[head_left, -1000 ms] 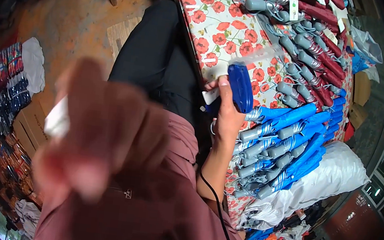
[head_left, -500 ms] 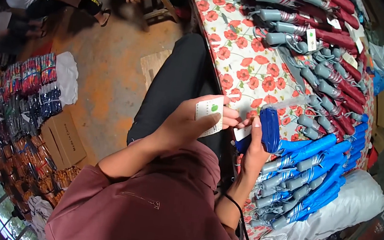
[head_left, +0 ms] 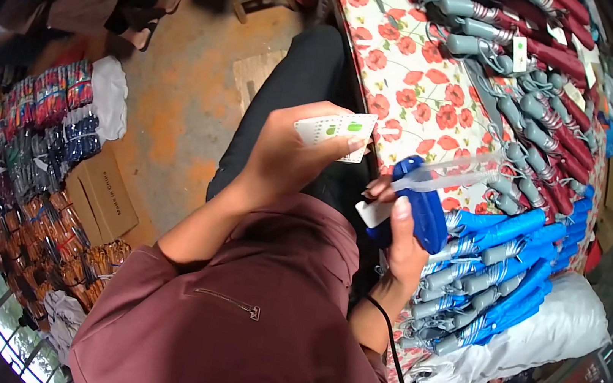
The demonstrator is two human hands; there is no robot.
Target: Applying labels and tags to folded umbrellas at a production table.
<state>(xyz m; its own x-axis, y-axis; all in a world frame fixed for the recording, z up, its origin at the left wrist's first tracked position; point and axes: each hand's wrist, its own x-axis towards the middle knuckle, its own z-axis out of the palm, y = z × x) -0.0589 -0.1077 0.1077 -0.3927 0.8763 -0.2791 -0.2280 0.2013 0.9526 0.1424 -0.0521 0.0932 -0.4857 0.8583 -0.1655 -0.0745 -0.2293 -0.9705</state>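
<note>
My left hand (head_left: 281,146) is closed on a few white cardboard tags (head_left: 340,131) with green marks, fanned slightly apart and pinned under the thumb. To the right, my right hand (head_left: 405,251) grips a blue tagging gun (head_left: 430,216), its thumb along the body and fingers curled round the far side. A white part (head_left: 373,213) shows at the gun's left side. From its top a clear plastic strip (head_left: 462,172) of fasteners sticks out over the table. The tags and the gun are apart, both above my lap beside the table edge.
On the flowered tablecloth (head_left: 413,74) lie rows of folded umbrellas with grey handles, maroon ones (head_left: 558,134) farther off and blue ones (head_left: 498,253) nearer. A white sack (head_left: 562,319) lies at right. Bundled goods (head_left: 65,97) and a cardboard box (head_left: 103,193) stand on the left floor. Another person (head_left: 107,10) is at upper left.
My left hand has lifted the tags away from the right hand, and they now fan apart. The tagging gun has tilted, showing more of its body and clear strip. The other person's arm has moved up.
</note>
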